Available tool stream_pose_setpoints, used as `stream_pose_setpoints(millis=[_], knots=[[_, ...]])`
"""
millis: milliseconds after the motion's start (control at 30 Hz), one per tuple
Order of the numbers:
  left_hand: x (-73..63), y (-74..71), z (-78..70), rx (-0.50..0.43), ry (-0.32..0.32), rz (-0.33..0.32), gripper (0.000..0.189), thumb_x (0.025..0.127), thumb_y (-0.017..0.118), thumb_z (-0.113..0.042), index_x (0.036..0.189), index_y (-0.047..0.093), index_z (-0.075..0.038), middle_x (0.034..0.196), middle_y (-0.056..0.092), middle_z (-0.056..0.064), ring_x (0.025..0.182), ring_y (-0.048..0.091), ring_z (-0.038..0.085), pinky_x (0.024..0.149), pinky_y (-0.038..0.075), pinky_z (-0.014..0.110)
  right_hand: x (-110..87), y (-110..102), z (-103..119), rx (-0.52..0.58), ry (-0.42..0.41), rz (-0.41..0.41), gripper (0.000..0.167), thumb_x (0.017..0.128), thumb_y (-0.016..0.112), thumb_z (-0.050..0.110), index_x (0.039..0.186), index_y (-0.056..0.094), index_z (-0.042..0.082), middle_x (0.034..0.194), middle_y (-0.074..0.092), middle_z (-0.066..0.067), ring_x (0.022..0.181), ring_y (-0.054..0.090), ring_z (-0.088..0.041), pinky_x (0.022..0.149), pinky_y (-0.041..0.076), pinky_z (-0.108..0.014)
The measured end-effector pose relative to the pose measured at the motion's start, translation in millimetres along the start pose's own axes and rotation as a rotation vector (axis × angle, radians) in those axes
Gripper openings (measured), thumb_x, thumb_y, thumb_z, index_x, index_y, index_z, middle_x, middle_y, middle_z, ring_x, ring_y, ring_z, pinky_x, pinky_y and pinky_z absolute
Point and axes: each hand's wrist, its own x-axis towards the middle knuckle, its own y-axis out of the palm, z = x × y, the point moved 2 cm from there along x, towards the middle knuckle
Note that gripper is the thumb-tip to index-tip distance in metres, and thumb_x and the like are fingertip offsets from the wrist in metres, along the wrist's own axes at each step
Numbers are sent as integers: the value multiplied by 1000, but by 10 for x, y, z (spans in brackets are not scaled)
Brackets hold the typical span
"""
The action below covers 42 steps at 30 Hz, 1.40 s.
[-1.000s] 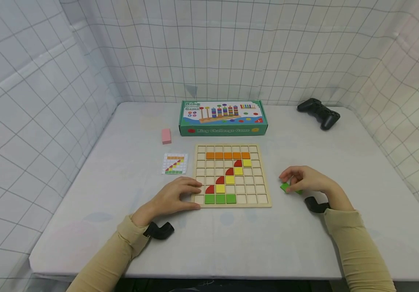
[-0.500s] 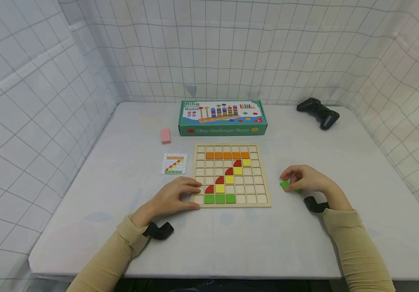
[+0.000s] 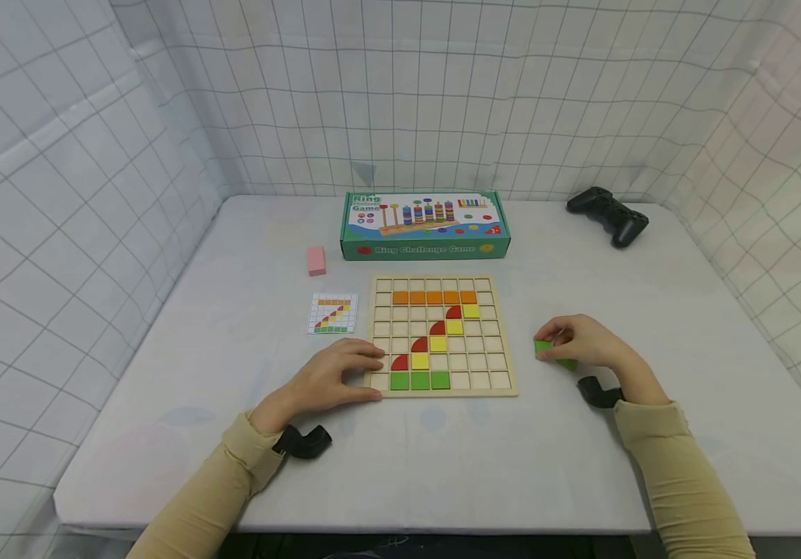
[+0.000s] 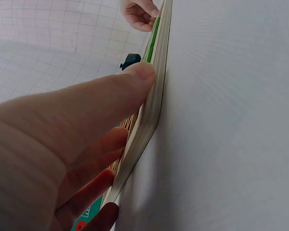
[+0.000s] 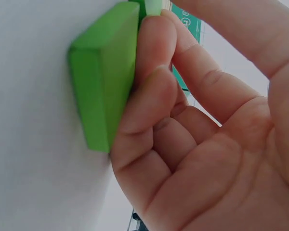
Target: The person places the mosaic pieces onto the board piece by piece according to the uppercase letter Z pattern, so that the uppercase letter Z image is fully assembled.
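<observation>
My left hand [image 3: 331,380] rests at the near left corner of the wooden grid board [image 3: 480,362], fingertips along its left edge and thumb at the front edge. In the left wrist view the thumb [image 4: 142,74] touches the board's rim. The board carries a row of orange squares [image 3: 435,298], a diagonal of red quarter-circles and yellow squares [image 3: 438,344], and three green squares [image 3: 420,380]. Right of the board, my right hand [image 3: 592,341] pinches a green square tile [image 3: 543,348] between thumb and fingers. Another green tile [image 5: 108,77] lies on the table under its curled fingers.
A pattern card [image 3: 333,314] lies left of the board, with a pink block [image 3: 317,261] behind it. The green Ring Challenge Game box [image 3: 425,227] stands at the back. A black game controller [image 3: 608,217] sits at the back right.
The green tile at my right fingertips has turned from a slanted position to nearly square-on, and the fingers have closed on it. My left hand and the board stay in place.
</observation>
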Motion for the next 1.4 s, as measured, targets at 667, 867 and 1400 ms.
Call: stream_pose_setpoints(millis=[667, 867, 1400], knots=[[-21, -4, 7, -4, -3, -7, 45, 76, 78, -36, 110, 70, -8, 123, 59, 0, 119, 48, 18, 103, 38, 35, 64, -29, 25, 84, -72, 46, 21, 83, 73, 22, 95, 64, 7, 85, 61, -3, 75, 51, -18, 66, 44, -28], [-21, -5, 5, -8, -9, -5, 45, 76, 78, -36, 110, 70, -8, 123, 59, 0, 119, 48, 18, 103, 38, 36, 102, -24, 138, 113, -113, 66, 21, 84, 72, 25, 96, 66, 9, 84, 63, -2, 74, 53, -17, 64, 45, -27], [-2, -4, -7, -9, -7, 2, 45, 76, 78, -36, 110, 70, -8, 124, 59, 0, 119, 48, 18, 103, 38, 35, 331, 331, 716, 153, -225, 257, 16, 87, 67, 18, 99, 65, 8, 82, 61, -3, 77, 53, -20, 70, 48, -28]])
